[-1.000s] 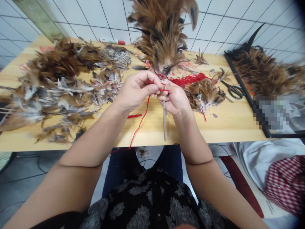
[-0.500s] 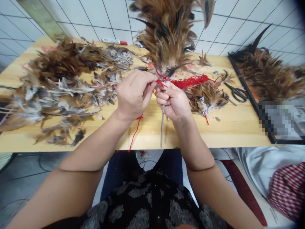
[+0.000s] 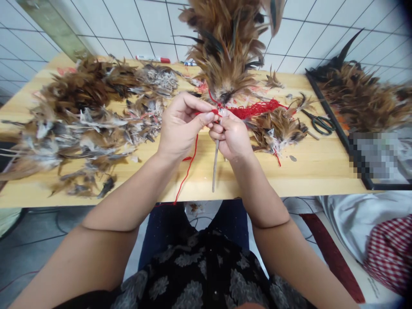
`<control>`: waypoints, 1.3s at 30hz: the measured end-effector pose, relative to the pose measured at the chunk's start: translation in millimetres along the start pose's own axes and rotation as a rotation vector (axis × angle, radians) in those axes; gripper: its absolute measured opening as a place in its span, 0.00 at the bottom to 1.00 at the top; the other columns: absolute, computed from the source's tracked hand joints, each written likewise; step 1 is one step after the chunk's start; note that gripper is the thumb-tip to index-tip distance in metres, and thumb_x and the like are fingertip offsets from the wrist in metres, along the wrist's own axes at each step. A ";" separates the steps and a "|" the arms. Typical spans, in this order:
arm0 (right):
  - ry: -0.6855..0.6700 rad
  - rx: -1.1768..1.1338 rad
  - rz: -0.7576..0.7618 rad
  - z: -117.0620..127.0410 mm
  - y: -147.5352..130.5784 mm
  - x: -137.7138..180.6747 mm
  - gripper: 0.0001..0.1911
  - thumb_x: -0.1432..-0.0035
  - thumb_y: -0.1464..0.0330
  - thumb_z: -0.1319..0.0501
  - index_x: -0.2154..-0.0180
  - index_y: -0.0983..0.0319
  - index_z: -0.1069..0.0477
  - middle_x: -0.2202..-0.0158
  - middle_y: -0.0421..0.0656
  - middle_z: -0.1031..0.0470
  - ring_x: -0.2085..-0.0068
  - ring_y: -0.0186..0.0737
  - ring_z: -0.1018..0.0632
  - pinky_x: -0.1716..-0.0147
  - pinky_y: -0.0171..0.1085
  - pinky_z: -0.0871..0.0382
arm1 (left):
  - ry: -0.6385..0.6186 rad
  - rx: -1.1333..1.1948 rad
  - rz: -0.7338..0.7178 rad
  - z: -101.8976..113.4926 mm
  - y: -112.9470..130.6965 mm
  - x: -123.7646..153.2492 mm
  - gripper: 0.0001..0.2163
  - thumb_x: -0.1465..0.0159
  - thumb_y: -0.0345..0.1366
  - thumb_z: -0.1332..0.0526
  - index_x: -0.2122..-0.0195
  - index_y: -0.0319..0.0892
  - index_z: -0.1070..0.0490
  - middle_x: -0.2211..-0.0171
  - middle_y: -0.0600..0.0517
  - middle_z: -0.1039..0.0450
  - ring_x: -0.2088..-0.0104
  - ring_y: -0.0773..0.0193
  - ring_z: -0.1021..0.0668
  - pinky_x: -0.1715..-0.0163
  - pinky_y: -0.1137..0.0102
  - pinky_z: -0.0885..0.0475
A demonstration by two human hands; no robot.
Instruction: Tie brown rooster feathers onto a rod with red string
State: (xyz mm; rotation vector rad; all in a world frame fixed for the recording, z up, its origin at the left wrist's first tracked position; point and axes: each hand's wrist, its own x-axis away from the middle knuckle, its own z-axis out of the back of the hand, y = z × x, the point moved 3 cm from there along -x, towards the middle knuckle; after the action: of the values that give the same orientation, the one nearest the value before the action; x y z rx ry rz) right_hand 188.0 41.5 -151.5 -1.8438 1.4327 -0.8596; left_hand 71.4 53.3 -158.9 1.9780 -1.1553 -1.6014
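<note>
A feather duster with brown and black feathers stands out in front of me, its thin stick pointing back toward the table edge. My right hand is closed around the stick just below the feather bases. Pinched between thumb and fingers of my left hand is red yarn, which runs to the feather bases and also hangs down past the table edge. The two hands' fingertips meet or nearly meet at the yarn. A tangle of red yarn lies behind my right hand.
Loose feathers cover the table's left side. To the right lie a small feather bundle, scissors and a black-rimmed tray with more feathers. A red-and-white marker lies along the tiled wall.
My left hand has turned, its thumb now showing and pressing on the yarn close to my right hand. The stick's lower end has shifted slightly left.
</note>
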 end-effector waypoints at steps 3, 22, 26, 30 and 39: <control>0.032 0.011 0.007 1.2 0.5 -1.4 0.12 0.27 0.72 0.45 0.66 0.60 0.41 0.75 0.33 0.38 0.78 0.24 0.41 0.80 0.24 0.50 | -0.003 0.060 0.217 -4.5 4.6 -1.0 0.16 0.44 0.40 0.19 0.68 0.44 0.27 0.65 0.55 0.18 0.66 0.67 0.16 0.67 0.74 0.20; 0.081 0.024 0.005 -9.3 -5.6 10.4 0.10 0.29 0.76 0.45 0.65 0.60 0.37 0.77 0.32 0.40 0.79 0.24 0.39 0.81 0.26 0.51 | -0.146 0.014 0.249 0.1 0.3 -1.7 0.20 0.40 0.51 0.23 0.56 0.50 0.29 0.62 0.55 0.16 0.69 0.65 0.17 0.67 0.69 0.19; 0.082 0.037 -0.004 -12.9 -7.1 16.8 0.11 0.29 0.75 0.44 0.67 0.60 0.38 0.77 0.33 0.41 0.78 0.25 0.37 0.80 0.25 0.49 | -0.161 -0.010 0.208 -5.4 12.6 0.8 0.19 0.38 0.51 0.24 0.57 0.50 0.30 0.64 0.56 0.17 0.69 0.65 0.17 0.67 0.67 0.18; 0.112 0.048 -0.002 -12.0 -5.9 15.7 0.13 0.26 0.71 0.44 0.68 0.60 0.39 0.78 0.33 0.42 0.79 0.24 0.38 0.79 0.25 0.49 | -0.173 -0.149 0.233 -2.8 11.2 2.6 0.21 0.37 0.59 0.28 0.59 0.49 0.32 0.61 0.53 0.17 0.66 0.63 0.17 0.66 0.65 0.19; 0.175 0.098 0.023 -2.5 6.1 0.9 0.16 0.26 0.65 0.42 0.68 0.59 0.41 0.78 0.32 0.42 0.79 0.26 0.40 0.80 0.26 0.50 | -0.194 -0.069 0.225 -3.0 -6.5 0.4 0.24 0.42 0.60 0.25 0.65 0.47 0.31 0.66 0.53 0.21 0.73 0.66 0.23 0.74 0.67 0.27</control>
State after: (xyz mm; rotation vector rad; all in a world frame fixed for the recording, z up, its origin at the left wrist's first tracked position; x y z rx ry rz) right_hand 182.7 39.1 -154.9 -1.7114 1.4867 -1.0825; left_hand 76.6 56.3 -162.9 1.6133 -1.3232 -1.7160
